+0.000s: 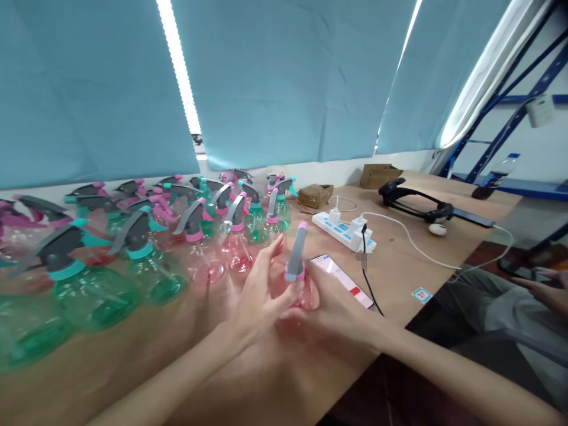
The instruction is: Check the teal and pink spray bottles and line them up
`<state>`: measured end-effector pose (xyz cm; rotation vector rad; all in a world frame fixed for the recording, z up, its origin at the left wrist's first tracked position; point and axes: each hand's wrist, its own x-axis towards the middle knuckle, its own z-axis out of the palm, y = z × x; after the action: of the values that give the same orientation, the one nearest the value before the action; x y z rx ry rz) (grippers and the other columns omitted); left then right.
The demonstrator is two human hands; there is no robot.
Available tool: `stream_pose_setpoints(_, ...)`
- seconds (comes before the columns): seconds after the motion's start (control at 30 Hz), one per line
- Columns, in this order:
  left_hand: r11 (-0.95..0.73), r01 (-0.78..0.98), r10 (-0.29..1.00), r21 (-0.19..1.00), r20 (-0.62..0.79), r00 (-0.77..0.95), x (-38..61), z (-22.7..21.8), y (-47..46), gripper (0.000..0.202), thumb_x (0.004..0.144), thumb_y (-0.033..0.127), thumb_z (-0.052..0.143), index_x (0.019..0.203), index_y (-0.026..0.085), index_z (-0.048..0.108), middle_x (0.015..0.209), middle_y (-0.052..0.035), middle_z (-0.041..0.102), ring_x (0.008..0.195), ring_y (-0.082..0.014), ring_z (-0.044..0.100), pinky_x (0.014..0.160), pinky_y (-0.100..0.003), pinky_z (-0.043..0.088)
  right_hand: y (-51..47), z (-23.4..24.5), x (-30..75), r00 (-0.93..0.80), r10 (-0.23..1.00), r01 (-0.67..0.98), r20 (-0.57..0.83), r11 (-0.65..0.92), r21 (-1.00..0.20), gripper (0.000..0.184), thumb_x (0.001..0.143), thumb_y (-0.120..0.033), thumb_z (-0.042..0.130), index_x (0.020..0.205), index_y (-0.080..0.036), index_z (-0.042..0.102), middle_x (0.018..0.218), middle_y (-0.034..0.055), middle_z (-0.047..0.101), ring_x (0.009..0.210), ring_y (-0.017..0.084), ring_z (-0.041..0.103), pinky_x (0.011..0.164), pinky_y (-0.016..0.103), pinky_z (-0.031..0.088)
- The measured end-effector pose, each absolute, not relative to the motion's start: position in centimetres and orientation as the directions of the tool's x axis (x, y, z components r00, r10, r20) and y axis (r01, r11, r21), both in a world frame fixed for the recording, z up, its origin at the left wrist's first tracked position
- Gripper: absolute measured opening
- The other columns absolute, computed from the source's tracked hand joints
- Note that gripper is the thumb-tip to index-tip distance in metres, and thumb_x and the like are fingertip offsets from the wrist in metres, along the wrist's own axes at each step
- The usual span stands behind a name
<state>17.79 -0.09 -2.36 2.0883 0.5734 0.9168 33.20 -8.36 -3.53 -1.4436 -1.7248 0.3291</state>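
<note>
- The left hand [257, 299] and right hand [335, 296] are both clamped on one pink spray bottle [296, 255], a hand on each side; it is near the front edge of the worktop [186, 367], its grey trigger head uppermost;
- to the left, green spray bottles [97, 296] and other pink spray bottles [238, 251] crowd the worktop in loose rows, reaching close to the left hand and taking up that side;
- just beyond the right hand lies a lit phone [341, 279], partly covered by that hand; a black cable [371, 291] runs down past its far edge;
- farther back, a white power strip [344, 232] holds several plugs; a white cable [450, 266] trails from it across the worktop;
- two brown boxes [315, 195] sit toward the wall; a black headset-like frame [393, 194] rests to the right, with a small white object [437, 229] just beside it;
- a square sticker [421, 294] lies near the right edge; beyond that edge, another person [519, 296] sits, partly in shadow;
- blue blinds [284, 83] hang behind; a blue metal rack [510, 112] stands at far right.
</note>
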Motion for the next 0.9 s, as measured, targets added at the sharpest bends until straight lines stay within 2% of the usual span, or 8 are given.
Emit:
stream_pose_setpoints(0.1,-0.619,0.188,0.658,0.763,0.373,0.654,16.2,-4.7,0.9,0.058,0.087,0.042,0.056,0.138,0.028,0.03,0.141,-0.0097,0.043,0.13,-0.0286,0.042,0.108,-0.052,0.034,-6.4,-2.7,36.5,0.089,0.891,0.72,0.446,0.251,-0.647,0.044,0.076,-0.043,0.07,0.11,-0.024,0.051,0.107,0.0069,0.062,0.096,0.026,0.06,0.079,0.041,0.049)
stream_pose_setpoints(0.17,-0.603,0.257,0.678,0.755,0.315,0.665,15.3,-6.4,1.6,0.051,0.089,0.039,0.054,0.134,0.028,0.033,0.138,-0.0091,0.046,0.13,-0.0272,0.043,0.108,-0.051,0.035,-4.7,-2.2,39.0,0.114,0.883,0.762,0.455,0.216,-0.61,0.051,0.071,-0.047,0.073,0.11,-0.023,0.051,0.106,0.0071,0.063,0.096,0.028,0.06,0.081,0.042,0.048)
stream_pose_setpoints(0.23,-0.586,0.299,0.693,0.754,0.274,0.667,14.6,-7.6,2.2,0.043,0.09,0.037,0.053,0.128,0.027,0.038,0.132,-0.0089,0.049,0.126,-0.0265,0.047,0.106,-0.051,0.038,-2.7,-1.8,41.3,0.164,0.88,0.792,0.446,0.153,-0.591,0.052,0.071,-0.049,0.074,0.109,-0.021,0.052,0.102,0.0079,0.065,0.092,0.029,0.062,0.079,0.042,0.048)
stream_pose_setpoints(0.3,-0.577,0.345,0.71,0.74,0.245,0.661,14.4,-8.4,2.6,0.036,0.09,0.034,0.051,0.123,0.026,0.041,0.127,-0.0078,0.052,0.122,-0.0256,0.051,0.103,-0.05,0.041,-0.7,-1.8,43.0,0.169,0.87,0.802,0.463,0.152,-0.578,0.05,0.072,-0.046,0.073,0.109,-0.019,0.052,0.103,0.0096,0.065,0.093,0.029,0.062,0.079,0.041,0.048)
stream_pose_setpoints(0.5,-0.689,0.356,0.642,0.631,0.302,0.705,14.5,-8.5,2.7,0.026,0.091,0.025,0.046,0.117,0.027,0.044,0.119,-0.0073,0.055,0.112,-0.0257,0.055,0.094,-0.05,0.046,3.6,-3.2,44.4,0.107,0.88,0.807,0.462,0.195,-0.558,0.052,0.073,-0.042,0.073,0.115,-0.018,0.052,0.112,0.0102,0.064,0.102,0.029,0.06,0.086,0.04,0.046)
stream_pose_setpoints(0.63,-0.694,0.35,0.634,0.628,0.305,0.711,14.5,-8.6,2.6,0.026,0.09,0.02,0.046,0.115,0.026,0.045,0.118,-0.0072,0.056,0.111,-0.0253,0.055,0.093,-0.049,0.046,4.6,-4.3,44.4,0.056,0.901,0.817,0.431,0.207,-0.538,0.052,0.073,-0.04,0.073,0.114,-0.016,0.052,0.111,0.0118,0.064,0.1,0.03,0.061,0.084,0.04,0.047)
stream_pose_setpoints(0.77,-0.682,0.36,0.641,0.636,0.282,0.714,14.5,-8.5,2.5,0.024,0.089,0.018,0.046,0.113,0.026,0.047,0.115,-0.0061,0.057,0.108,-0.0241,0.057,0.092,-0.046,0.047,4.7,-4.6,44.7,0.06,0.91,0.826,0.411,0.186,-0.532,0.058,0.075,-0.045,0.071,0.119,-0.015,0.05,0.112,0.014,0.063,0.1,0.031,0.061,0.084,0.042,0.047)
stream_pose_setpoints(0.9,-0.676,0.382,0.644,0.631,0.253,0.722,14.6,-8.2,2.5,0.02,0.089,0.018,0.045,0.108,0.024,0.05,0.112,-0.0056,0.058,0.104,-0.0235,0.058,0.09,-0.044,0.047,3.7,-4.5,44.5,0.066,0.907,0.836,0.415,0.177,-0.519,0.062,0.074,-0.045,0.071,0.125,-0.017,0.049,0.121,0.0136,0.059,0.11,0.031,0.058,0.093,0.043,0.044)
